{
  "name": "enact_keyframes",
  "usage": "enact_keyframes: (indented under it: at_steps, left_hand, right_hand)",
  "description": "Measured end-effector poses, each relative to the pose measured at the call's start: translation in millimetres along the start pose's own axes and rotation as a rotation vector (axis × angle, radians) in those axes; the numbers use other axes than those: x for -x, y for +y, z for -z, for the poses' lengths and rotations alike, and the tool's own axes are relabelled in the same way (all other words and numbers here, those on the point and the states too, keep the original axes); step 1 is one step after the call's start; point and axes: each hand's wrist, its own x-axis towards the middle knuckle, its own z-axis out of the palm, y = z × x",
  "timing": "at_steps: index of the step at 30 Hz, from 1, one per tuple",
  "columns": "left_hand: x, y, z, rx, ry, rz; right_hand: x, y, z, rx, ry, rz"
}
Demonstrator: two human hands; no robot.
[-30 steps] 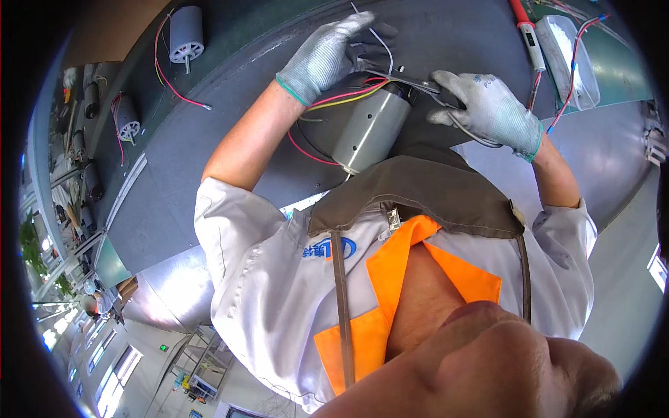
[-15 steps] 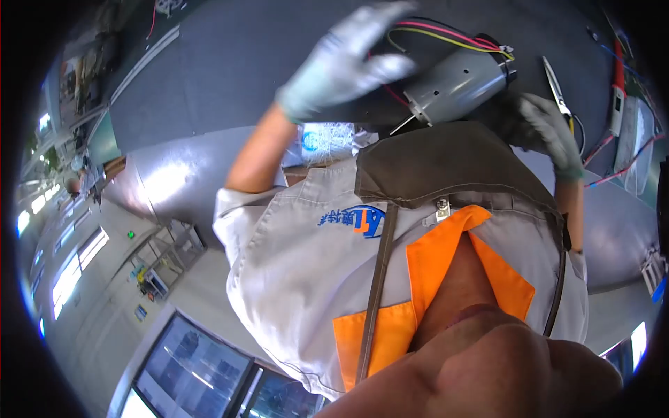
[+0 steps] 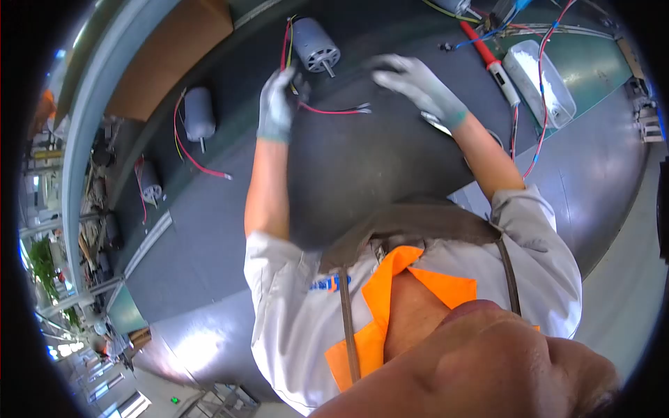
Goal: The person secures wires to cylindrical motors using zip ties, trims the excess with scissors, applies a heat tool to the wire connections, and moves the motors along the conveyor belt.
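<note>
My left hand (image 3: 277,104), in a white glove with a dark palm side, is curled around the wires (image 3: 286,43) of a grey cylindrical motor (image 3: 311,40). The motor lies just beyond this hand, its shaft pointing toward me and slightly right. Red wire ends (image 3: 338,110) stick out to the right below the fingers. My right hand (image 3: 418,83), gloved too, hovers to the right of the motor with fingers stretched out and nothing in them; its fingertips are blurred. Scissors (image 3: 435,124) lie partly hidden beneath my right wrist.
Two more motors, a nearer one (image 3: 200,115) and a farther one (image 3: 148,181), sit along the left. At right are a red-handled soldering iron (image 3: 481,49) and a white tray (image 3: 516,63). A cardboard box (image 3: 178,59) is behind; another motor (image 3: 456,5) shows at the top.
The view has swung left. A motor that lay close to my apron is gone from there; one now lies farther out, beyond my left hand. My right hand has come forward past the scissors.
</note>
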Motion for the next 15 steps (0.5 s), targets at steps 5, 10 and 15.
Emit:
enact_keyframes:
  at_steps: [5, 10, 15]
  left_hand:
    - [98, -26, -8, 0.167, 0.079, -0.002]
    - [133, -64, -58, 0.207, -0.149, 0.232]
    - [130, -52, -101, 0.274, -0.275, 0.284]
  right_hand:
    - [43, 71, 129, -0.169, 0.711, -0.136]
    - [16, 102, 193, -0.568, 0.38, 0.071]
    - [41, 39, 48, -0.031, -0.284, -0.389]
